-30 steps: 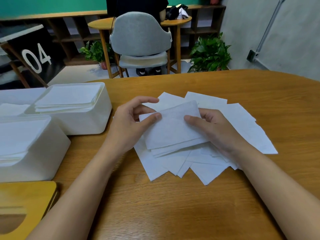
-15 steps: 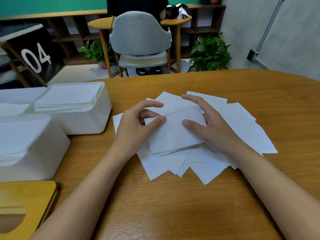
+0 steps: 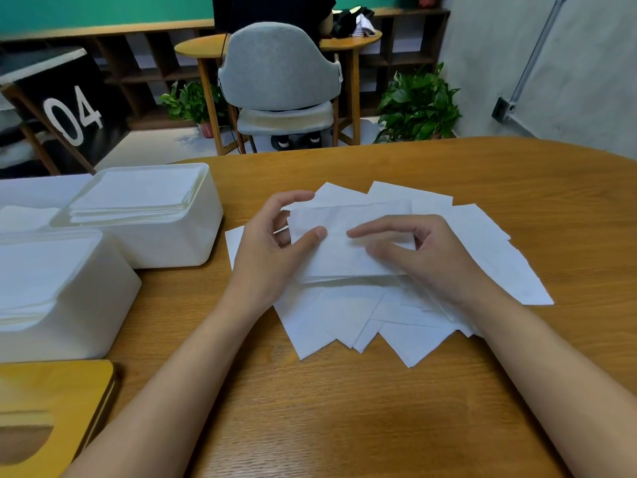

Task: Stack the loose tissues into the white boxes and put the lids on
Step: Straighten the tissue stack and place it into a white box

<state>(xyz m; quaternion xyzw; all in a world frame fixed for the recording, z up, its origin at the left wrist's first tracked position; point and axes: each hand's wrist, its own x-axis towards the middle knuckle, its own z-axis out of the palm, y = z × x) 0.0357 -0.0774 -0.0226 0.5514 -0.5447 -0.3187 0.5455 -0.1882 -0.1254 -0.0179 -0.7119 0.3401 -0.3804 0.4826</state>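
Wood-grain covers the rounded surface (image 3: 344,419), and a wooden lid (image 3: 51,408) with a slot lies at 8 o'clock from the hands. Two open white boxes sit at 9 o'clock: the near box (image 3: 89,305) and, touching it, the far box (image 3: 186,243), each filled with flat tissues. Nothing lies between the hands and the boxes. Off the surface, a grey chair (image 3: 279,70) stands at 12 o'clock, a potted plant (image 3: 418,105) at 1 o'clock and a black panel marked 04 (image 3: 69,112) at 10 o'clock. Half a second ago the right forefinger reached out over the far edge of the small stack (image 3: 344,260), which lay askew. Now that finger has drawn back onto the top sheet and the stack sits squarer to the viewer, its far edge lifted a little. The left hand (image 3: 272,260) holds the stack's left end, thumb on top and fingers curved round the edge. The right hand (image 3: 434,260) has narrow, bent fingers, with forefinger and thumb tips close together, pinching at the top sheet. The loose tissues (image 3: 344,326) fan out white and thin beneath the stack, their corners pointing toward 6 o'clock, and more show at 3 o'clock.
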